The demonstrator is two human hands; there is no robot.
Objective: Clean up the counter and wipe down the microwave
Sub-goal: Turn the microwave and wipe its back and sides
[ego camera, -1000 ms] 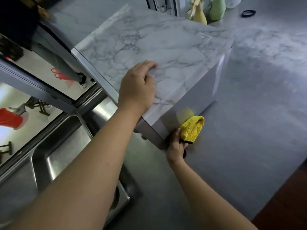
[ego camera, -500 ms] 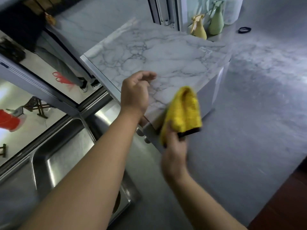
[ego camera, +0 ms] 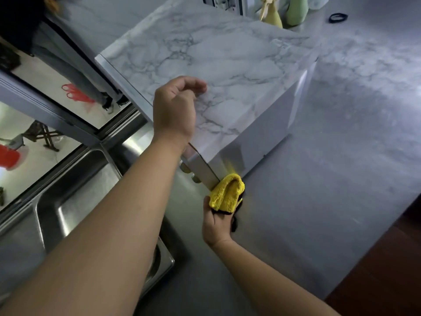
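while left fingers (ego camera: 193, 84) curl loosely, right fingers (ego camera: 216, 213) pinch the cloth (ego camera: 226, 193) against the microwave (ego camera: 227, 65) corner

You have two hands in view: your left hand (ego camera: 174, 108) over the marble-patterned top, your right hand (ego camera: 215, 225) low at the front corner. One yellow microfibre cloth (ego camera: 226, 193) is in the picture, folded in your right hand. One microwave (ego camera: 218, 58) stands on one grey bench (ego camera: 341, 179). Two round knobs (ego camera: 185, 167) show on its front edge beneath your left wrist. At the far end stand two vases, one pale yellow vase (ego camera: 271, 14) and one pale green vase (ego camera: 296, 10), with one black hair tie (ego camera: 338, 17) lying near them. One stainless steel sink (ego camera: 75, 190) sits to your left.
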